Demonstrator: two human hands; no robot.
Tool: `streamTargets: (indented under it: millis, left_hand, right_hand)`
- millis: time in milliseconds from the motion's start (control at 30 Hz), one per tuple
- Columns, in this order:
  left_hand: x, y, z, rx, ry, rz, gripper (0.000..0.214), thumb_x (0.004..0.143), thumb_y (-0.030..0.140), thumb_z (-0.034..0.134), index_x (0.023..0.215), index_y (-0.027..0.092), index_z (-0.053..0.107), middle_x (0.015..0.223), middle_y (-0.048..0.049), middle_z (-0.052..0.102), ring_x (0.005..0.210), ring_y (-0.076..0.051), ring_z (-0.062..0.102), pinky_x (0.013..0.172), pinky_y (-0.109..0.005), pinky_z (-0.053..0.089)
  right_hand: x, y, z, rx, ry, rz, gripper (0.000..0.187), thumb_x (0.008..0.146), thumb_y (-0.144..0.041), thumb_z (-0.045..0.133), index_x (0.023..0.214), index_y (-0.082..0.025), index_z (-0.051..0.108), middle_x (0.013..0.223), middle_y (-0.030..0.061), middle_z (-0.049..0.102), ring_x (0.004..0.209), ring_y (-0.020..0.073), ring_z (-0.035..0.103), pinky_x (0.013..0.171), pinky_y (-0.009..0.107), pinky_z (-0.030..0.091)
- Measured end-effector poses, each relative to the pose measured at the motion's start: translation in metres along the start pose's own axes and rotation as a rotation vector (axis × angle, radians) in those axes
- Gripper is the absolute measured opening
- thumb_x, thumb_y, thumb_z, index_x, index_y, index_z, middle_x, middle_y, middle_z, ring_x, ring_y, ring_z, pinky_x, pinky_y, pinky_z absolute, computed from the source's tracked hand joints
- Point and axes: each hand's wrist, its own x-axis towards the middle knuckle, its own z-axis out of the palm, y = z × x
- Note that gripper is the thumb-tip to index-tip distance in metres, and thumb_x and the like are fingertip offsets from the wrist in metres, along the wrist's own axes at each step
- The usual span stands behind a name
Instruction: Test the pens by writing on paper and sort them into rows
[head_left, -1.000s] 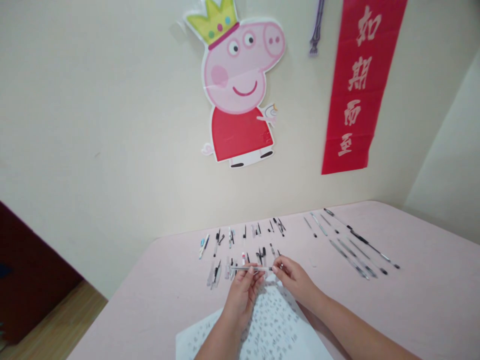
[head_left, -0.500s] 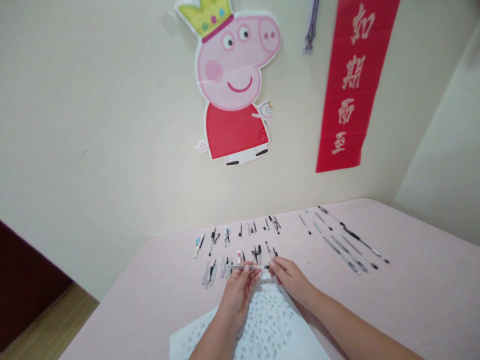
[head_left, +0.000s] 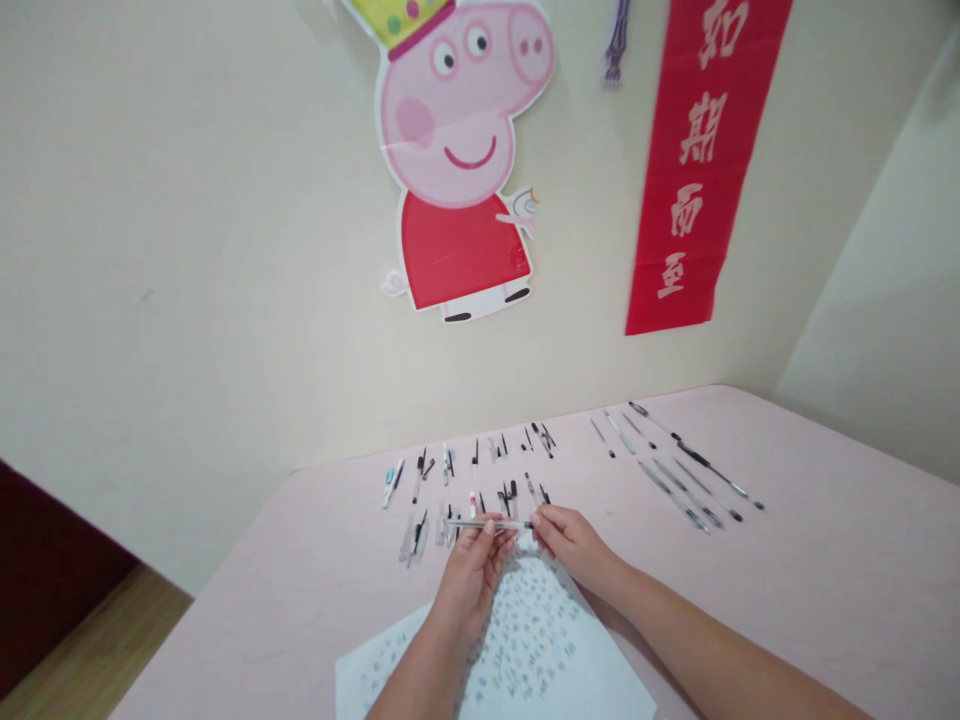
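Pen [head_left: 511,525] sat just off the far end of the written paper [head_left: 547,640], long axis crosswise, left to right. Left hand [head_left: 465,572] half curled, thumb clamping its barrel; right hand [head_left: 576,542] pinched closed at the dark end, nearest that tip. Pen parts [head_left: 418,480] lay beyond the paper, on the table [head_left: 840,600].
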Motion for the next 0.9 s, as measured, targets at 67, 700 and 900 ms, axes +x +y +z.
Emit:
streamTargets:
  millis: [67,700,900]
  left_hand:
    - [0.0000,0.0003,0.0003,-0.002,0.008,-0.004,0.009,0.075,0.015,0.065,0.083,0.010,0.063,0.080,-0.0071,0.069,0.072,-0.012,0.066,0.067,-0.019,0.054]
    - [-0.0008,0.0010,0.0009,-0.010,0.016,0.002,0.012,0.074,0.016,0.067,0.083,0.011,0.062,0.078,-0.0057,0.069,0.071,-0.012,0.066,0.067,-0.020,0.053]
    - [-0.0004,0.0005,0.0001,-0.002,-0.007,0.002,0.013,0.074,0.016,0.067,0.084,0.012,0.062,0.077,-0.0052,0.069,0.071,-0.012,0.066,0.067,-0.020,0.054]
  right_hand:
    - [-0.0003,0.0016,-0.0001,0.001,0.005,0.006,0.040,0.089,-0.044,0.034,0.061,-0.018,0.047,0.055,-0.0021,0.045,0.056,0.0125,0.044,0.055,0.024,0.035]
    - [-0.0008,0.0023,-0.0017,-0.021,0.034,-0.054,0.025,0.086,-0.039,0.042,0.075,-0.018,0.051,0.063,-0.0020,0.049,0.059,0.0126,0.045,0.055,0.023,0.034]
    - [-0.0005,-0.0001,-0.0011,-0.058,0.010,-0.077,0.031,0.087,-0.038,0.040,0.065,-0.019,0.048,0.060,-0.0021,0.046,0.059,0.0127,0.044,0.056,0.024,0.034]
